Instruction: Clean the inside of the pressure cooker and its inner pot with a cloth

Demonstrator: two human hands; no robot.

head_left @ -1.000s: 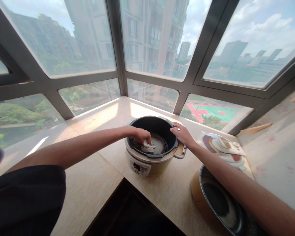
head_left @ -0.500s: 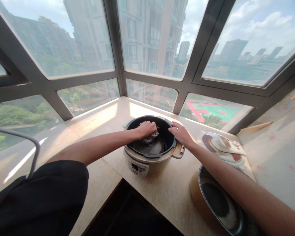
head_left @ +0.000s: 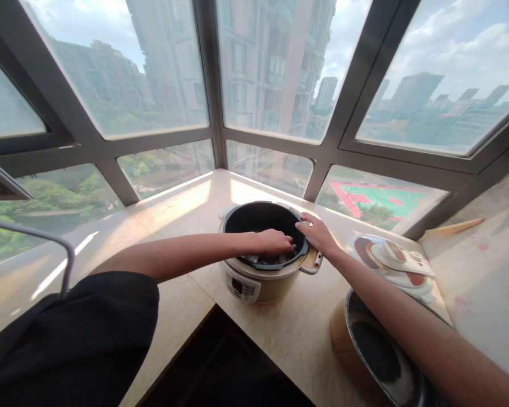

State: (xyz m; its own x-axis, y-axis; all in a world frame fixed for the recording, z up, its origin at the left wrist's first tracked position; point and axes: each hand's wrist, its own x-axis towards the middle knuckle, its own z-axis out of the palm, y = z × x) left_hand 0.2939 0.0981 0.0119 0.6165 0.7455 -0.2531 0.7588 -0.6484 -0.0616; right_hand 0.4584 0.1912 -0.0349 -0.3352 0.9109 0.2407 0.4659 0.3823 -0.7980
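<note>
An electric pressure cooker [head_left: 263, 288] stands lidless on the pale stone ledge, its dark inside facing up. My left hand [head_left: 274, 243] reaches down into it, fingers closed around a crumpled greyish rag [head_left: 258, 259]. Most of that rag is hidden beneath the hand, low at the front right of the inside. On the cooker's right rim, above the side handle, my right hand [head_left: 316, 230] grips the edge with bent fingers.
The cooker's lid [head_left: 390, 254] lies at the right by the wall. Nearer, partly under my right forearm, sits a metal inner pot [head_left: 343, 333]. Windows rise behind the ledge. A grey curved bar [head_left: 69, 260] is at left, and a dark recess [head_left: 224, 362] cuts into the front.
My left hand has moved right and toward the front inside the cooker, along with the rag. My right hand stays on the rim. The view has shifted slightly.
</note>
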